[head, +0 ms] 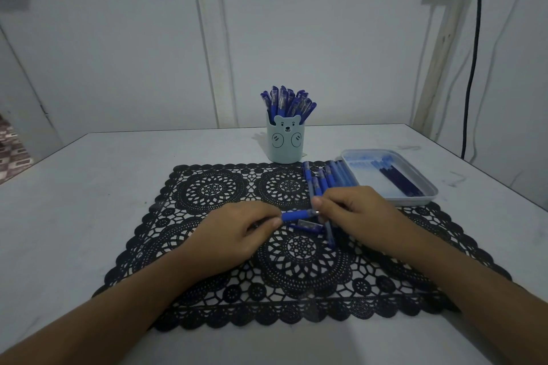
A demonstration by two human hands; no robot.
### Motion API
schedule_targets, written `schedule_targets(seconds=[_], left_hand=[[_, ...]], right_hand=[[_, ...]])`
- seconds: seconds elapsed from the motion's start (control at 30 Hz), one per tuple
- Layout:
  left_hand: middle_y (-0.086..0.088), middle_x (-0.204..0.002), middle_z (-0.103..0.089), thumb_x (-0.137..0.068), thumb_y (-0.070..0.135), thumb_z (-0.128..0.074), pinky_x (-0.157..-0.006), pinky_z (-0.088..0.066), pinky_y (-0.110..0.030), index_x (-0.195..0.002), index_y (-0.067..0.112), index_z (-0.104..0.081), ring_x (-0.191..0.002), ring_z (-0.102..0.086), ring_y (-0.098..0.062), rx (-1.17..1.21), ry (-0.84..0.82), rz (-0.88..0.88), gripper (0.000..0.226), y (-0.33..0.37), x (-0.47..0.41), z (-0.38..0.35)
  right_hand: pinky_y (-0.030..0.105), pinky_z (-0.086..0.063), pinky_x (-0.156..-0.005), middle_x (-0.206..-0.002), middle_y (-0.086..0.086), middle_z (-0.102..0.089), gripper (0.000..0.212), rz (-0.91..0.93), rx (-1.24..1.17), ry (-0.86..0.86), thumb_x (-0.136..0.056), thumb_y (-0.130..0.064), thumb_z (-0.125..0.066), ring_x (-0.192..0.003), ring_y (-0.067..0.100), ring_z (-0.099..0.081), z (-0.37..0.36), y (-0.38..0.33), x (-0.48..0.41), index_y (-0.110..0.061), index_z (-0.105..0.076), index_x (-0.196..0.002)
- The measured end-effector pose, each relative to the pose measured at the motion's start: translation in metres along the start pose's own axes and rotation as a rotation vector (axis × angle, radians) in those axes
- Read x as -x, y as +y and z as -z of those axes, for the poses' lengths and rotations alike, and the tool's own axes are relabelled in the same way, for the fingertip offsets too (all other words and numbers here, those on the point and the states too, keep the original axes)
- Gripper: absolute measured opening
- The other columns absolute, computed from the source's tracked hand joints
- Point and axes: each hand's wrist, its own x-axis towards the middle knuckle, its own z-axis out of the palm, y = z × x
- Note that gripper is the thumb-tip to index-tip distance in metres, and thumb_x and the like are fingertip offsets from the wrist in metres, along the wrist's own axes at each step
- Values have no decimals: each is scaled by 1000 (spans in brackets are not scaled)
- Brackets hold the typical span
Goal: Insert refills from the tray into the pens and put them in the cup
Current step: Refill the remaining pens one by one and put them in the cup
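Observation:
A blue pen (298,214) lies level between my hands above the black lace mat (225,246). My left hand (237,234) pinches its left end, and my right hand (353,212) grips the tip end, where a small metal part shows. Just below the pen a blue cap (307,227) and a thin refill (329,234) lie on the mat. Several blue pens (323,176) lie in a pile behind my right hand. A pale blue bear cup (285,142) stands behind the mat, packed with several pens. The white tray (415,201) at the right holds several dark refills (400,182).
The grey table (89,187) reaches a white wall behind. A black cable (471,68) hangs down at the far right. The table's left edge drops off near a patterned floor.

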Motion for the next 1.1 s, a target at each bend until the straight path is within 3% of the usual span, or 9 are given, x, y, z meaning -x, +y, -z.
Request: schedule_targets(seconds=[0.13, 0.3, 0.43, 0.57, 0.63, 0.77, 0.87, 0.93, 1.1], left_hand=[[27, -79, -53, -85, 52, -32, -61, -39, -12, -104, 27, -63, -78, -52, 1, -21, 34, 7, 44, -2, 0, 0], [21, -79, -56, -85, 53, -32, -60, -40, -15, -103, 29, -62, -75, -52, -1, -41, 42, 8, 42, -3, 0, -2], [23, -82, -56, -84, 54, -30, -59, -38, -12, -104, 28, -62, -77, -52, 1, -39, 43, 26, 46, -3, -1, -1], [27, -76, -50, -85, 53, -31, -57, -35, -8, -103, 27, -62, -73, -50, 4, -72, 27, 1, 44, -2, -1, -2], [28, -76, -49, -85, 53, -30, -56, -34, -8, -103, 28, -61, -74, -50, 5, -77, 22, 0, 44, -3, 0, -2], [25, -77, -52, -85, 53, -31, -57, -36, -10, -102, 27, -62, -75, -51, 1, -63, 41, 15, 44, -3, 0, -2], [29, -74, -48, -86, 50, -32, -57, -36, -10, -101, 26, -62, -73, -51, 2, -80, 34, -8, 41, -3, 0, -3], [27, -74, -50, -86, 51, -32, -56, -37, -12, -101, 27, -62, -73, -51, -1, -83, 30, -5, 41, -3, 1, -3], [15, -83, -62, -84, 56, -30, -61, -45, -22, -102, 29, -62, -74, -55, -3, -26, 42, 55, 46, -4, -1, -3]], right_hand=[[15, -40, -58, -75, -9, -55, 6, 26, -33, -6, -85, -36, -58, -66, 4, -50, -1, 1, 1, -31, -53, -86], [20, -35, -50, -59, -8, -51, 25, 17, 44, 6, -87, -50, -40, -53, 6, -46, -4, -6, 3, -32, -51, -72], [16, -41, -62, -77, -7, -56, 20, 35, -25, -1, -86, -25, -60, -70, 6, -53, -3, -6, 2, -38, -45, -88], [17, -41, -55, -69, -5, -59, 5, -15, -88, 56, -85, -34, -59, -59, 2, -50, -4, -7, 2, -35, -55, -82], [13, -40, -55, -66, -10, -58, 14, -9, -72, 64, -88, -28, -57, -59, -1, -51, -3, -7, 2, -38, -55, -78], [5, -42, -70, -92, -13, -57, 28, 7, -92, 22, -83, -20, -64, -84, -4, -53, -5, -7, 3, -43, -48, -92], [10, -44, -60, -76, -9, -62, 2, -60, -120, 45, -86, -34, -57, -67, -2, -56, -5, -9, 2, -35, -56, -86], [13, -44, -54, -62, -11, -62, 13, -76, -105, 42, -89, -32, -54, -54, -2, -55, -4, -9, 1, -32, -58, -76], [9, -43, -66, -78, -11, -63, 17, -35, -128, 91, -85, -19, -61, -73, -2, -56, -5, -7, 1, -36, -58, -83]])
